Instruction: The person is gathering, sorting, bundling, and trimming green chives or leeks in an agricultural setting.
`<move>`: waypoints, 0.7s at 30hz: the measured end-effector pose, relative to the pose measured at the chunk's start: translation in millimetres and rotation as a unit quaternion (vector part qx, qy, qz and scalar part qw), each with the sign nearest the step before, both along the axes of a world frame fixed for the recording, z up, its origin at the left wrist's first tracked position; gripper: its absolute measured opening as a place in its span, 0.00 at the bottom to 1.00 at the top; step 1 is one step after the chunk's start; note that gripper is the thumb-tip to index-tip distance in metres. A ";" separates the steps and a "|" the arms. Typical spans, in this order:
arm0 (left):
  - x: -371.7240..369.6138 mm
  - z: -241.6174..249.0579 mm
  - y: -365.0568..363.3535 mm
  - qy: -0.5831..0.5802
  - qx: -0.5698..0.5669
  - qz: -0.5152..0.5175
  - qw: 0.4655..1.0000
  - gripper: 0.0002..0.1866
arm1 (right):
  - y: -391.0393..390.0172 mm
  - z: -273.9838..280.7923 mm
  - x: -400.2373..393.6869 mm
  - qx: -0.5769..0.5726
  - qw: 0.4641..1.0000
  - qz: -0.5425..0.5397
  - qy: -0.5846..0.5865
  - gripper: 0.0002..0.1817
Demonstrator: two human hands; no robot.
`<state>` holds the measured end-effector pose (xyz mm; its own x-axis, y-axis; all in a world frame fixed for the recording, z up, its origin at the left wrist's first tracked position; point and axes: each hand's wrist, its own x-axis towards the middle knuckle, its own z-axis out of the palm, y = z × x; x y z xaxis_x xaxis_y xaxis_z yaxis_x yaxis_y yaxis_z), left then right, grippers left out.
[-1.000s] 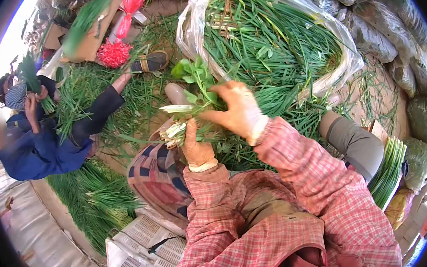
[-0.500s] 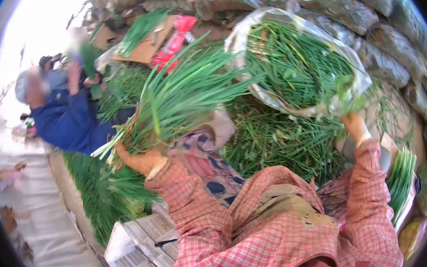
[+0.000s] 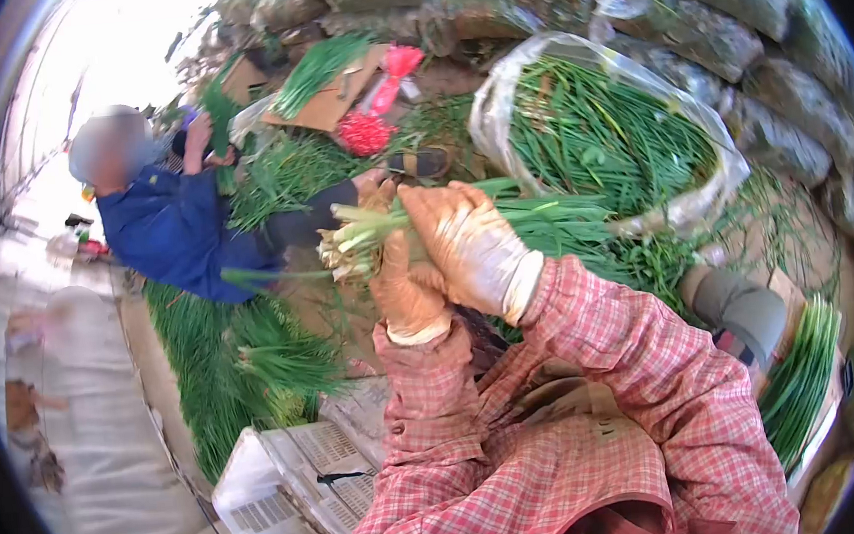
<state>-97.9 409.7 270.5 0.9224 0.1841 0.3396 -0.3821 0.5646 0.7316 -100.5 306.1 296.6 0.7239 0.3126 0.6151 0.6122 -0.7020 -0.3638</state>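
Observation:
A bunch of green stalks (image 3: pixel 554 219) lies sideways in front of me, its pale root ends (image 3: pixel 353 241) pointing left. Wrapped round it from below near the roots is my left hand (image 3: pixel 411 286), in a stained glove. My right hand (image 3: pixel 467 239), also gloved, closes over the top of the same bunch, touching the left. The leafy end runs right, towards an open clear plastic bag (image 3: pixel 729 148) full of green stalks (image 3: pixel 617 132).
At the left a person in blue (image 3: pixel 168 227) holds greens. Green piles (image 3: pixel 205 375) lie below them, beside a white crate (image 3: pixel 264 491). Cardboard (image 3: pixel 334 99) with red ties (image 3: pixel 368 131) is at the back. Filled bags (image 3: pixel 700 35) line the right; a bundle (image 3: pixel 804 373) lies lower right.
My right hand has come left from beside the bag and now grips the bunch. My left hand has moved right, and the bunch has turned, its leaves now pointing right.

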 end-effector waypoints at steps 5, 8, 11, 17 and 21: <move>-7.8 -30.0 -7.9 0.096 -0.005 -0.008 0.995 0.23 | -24.2 -15.8 -37.4 -0.041 0.997 -0.072 -0.004 0.31; 5.6 -10.7 -4.3 -0.128 0.216 0.016 0.968 0.16 | -70.5 -10.6 -91.8 0.086 0.990 -0.001 0.108 0.29; -2.1 9.2 -30.4 -0.307 0.291 -0.017 0.906 0.12 | -92.6 -72.8 -97.1 0.476 0.551 0.252 0.637 0.36; -59.4 20.4 -90.3 -0.549 0.537 -0.231 0.597 0.09 | -94.0 -108.7 -63.0 0.801 0.033 0.385 0.457 0.42; -81.0 -12.9 -108.7 -0.610 0.567 -0.307 0.462 0.07 | -116.7 -58.0 -71.2 0.730 0.316 0.444 0.413 0.40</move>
<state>-178.9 300.9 257.6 -0.3212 -0.9179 0.2329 -0.9223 0.3590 0.1429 -171.7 189.4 238.6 0.8516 0.4379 0.2882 -0.3947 0.8974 -0.1971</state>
